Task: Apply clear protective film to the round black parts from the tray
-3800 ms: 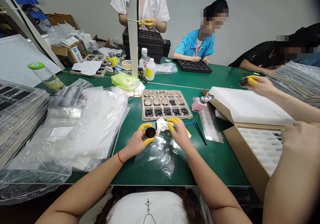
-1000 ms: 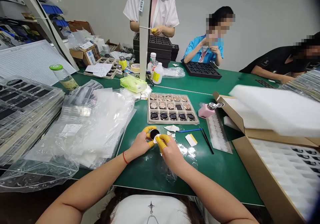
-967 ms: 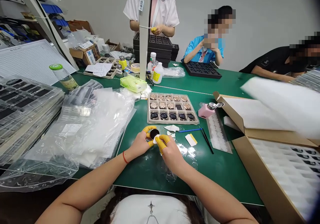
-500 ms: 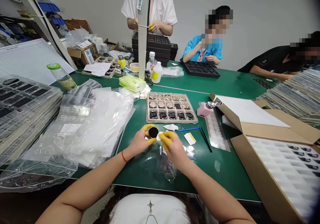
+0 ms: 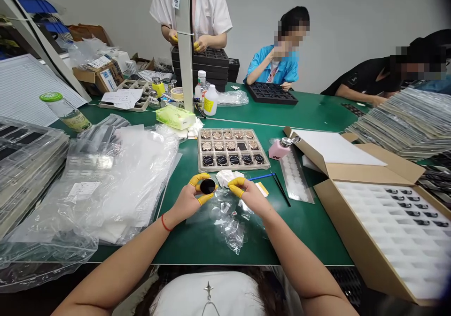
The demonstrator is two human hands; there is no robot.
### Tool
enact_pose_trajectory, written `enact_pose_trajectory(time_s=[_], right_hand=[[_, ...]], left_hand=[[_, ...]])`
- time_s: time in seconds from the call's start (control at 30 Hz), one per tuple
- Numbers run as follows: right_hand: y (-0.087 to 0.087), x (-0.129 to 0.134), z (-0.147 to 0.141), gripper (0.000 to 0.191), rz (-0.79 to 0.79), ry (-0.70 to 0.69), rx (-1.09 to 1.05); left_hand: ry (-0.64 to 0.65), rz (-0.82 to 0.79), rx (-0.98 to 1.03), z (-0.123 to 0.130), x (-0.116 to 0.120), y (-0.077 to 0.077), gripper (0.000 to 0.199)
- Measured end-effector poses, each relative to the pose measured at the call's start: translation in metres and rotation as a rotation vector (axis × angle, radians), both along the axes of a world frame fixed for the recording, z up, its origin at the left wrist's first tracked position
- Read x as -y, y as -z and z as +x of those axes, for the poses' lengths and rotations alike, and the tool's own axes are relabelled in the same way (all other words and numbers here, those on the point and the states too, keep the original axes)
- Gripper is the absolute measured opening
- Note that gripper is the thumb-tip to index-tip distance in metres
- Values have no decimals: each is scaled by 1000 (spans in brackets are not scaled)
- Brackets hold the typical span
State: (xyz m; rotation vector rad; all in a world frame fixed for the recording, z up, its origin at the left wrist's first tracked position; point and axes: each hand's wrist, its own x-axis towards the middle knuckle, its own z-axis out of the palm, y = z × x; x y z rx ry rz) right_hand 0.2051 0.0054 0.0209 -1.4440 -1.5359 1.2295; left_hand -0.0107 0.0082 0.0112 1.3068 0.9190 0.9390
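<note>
My left hand (image 5: 188, 198), in yellow finger cots, grips a round black watch face (image 5: 207, 186) by its edge, with the dark glossy side up. A crumpled white wiping cloth (image 5: 225, 177) is pinched in my right hand (image 5: 249, 196), also in yellow finger cots, just right of the watch face. Beyond both hands lies a clear plastic tray (image 5: 234, 165) of round watch parts: gold-coloured ones in the back rows, black-faced ones in the front row. One pocket in the middle row shows a dark square instead.
A pink pump bottle (image 5: 279, 149), dark tweezers (image 5: 281, 189) and a strip of white pads (image 5: 296, 177) lie right. An open carton (image 5: 326, 212) with white foam stands further right. Plastic bags (image 5: 230, 231) lie before me, stacked trays (image 5: 31, 165) left. Co-workers sit and stand across the table.
The cloth and my right fingers have come off the watch face to its right, and more of the cloth now shows. The whole view has shifted, so things appear further left.
</note>
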Motion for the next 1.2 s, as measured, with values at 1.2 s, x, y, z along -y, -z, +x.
enact_pose_trajectory(time_s=[1.2], right_hand=[[4, 6, -39, 20, 114, 33, -197]], left_hand=[[174, -13, -40, 5, 3, 6, 54]])
